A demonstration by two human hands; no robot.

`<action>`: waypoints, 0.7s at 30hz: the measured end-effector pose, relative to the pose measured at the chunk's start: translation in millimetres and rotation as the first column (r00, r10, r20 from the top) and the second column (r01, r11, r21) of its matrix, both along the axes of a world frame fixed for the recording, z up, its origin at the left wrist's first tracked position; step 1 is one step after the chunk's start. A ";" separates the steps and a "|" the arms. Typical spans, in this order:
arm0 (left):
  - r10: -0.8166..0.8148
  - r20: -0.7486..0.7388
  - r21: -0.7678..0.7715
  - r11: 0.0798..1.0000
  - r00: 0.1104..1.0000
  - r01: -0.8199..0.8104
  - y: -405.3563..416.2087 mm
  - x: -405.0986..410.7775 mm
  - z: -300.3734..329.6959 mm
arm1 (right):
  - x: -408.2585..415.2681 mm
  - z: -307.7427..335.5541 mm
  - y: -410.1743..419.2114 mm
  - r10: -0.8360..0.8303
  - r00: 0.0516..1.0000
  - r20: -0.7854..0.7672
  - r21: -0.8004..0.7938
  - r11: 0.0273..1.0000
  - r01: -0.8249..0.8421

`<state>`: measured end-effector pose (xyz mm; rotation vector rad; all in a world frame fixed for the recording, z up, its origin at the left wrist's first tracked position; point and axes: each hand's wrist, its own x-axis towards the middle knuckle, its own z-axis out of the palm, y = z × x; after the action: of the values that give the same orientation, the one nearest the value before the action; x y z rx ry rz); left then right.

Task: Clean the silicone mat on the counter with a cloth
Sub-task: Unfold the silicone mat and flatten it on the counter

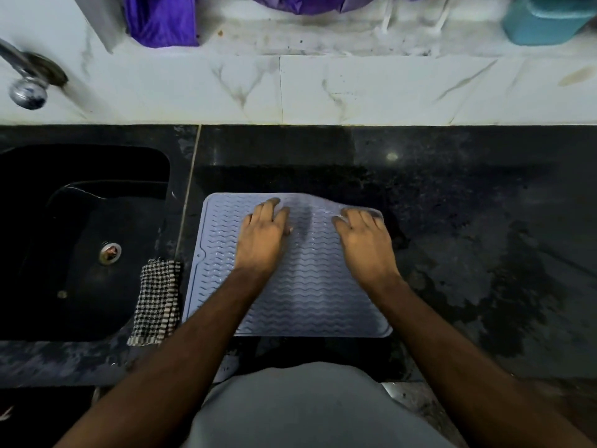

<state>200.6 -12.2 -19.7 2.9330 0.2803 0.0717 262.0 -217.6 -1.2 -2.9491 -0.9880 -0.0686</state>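
A pale lavender silicone mat (310,295) with wavy ridges lies on the black counter in front of me. My left hand (263,237) rests palm down on its upper middle, fingers fairly straight. At the mat's upper right corner, which bulges up slightly, my right hand (365,244) presses flat with its fingers reaching the far edge. A black-and-white checked cloth (158,302) lies folded just left of the mat, beside the sink. Neither hand touches the cloth.
A black sink (38,221) with a metal drain (109,252) sits at the left, a chrome tap (27,88) above it. White marble tiles (355,92) back the wet counter (484,237). A purple cloth (161,21) and a teal container (546,21) stand on the ledge.
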 end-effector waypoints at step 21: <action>0.143 -0.170 -0.144 0.975 0.975 -0.168 -7.5 -76.5 -16.2 | -77.3 -53.8 40.2 0.022 0.949 -0.315 0.086 0.996 0.006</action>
<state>124.1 -19.8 -35.9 2.7582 0.5165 -0.1551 184.7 -177.4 -55.0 -2.7569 -0.9231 0.3427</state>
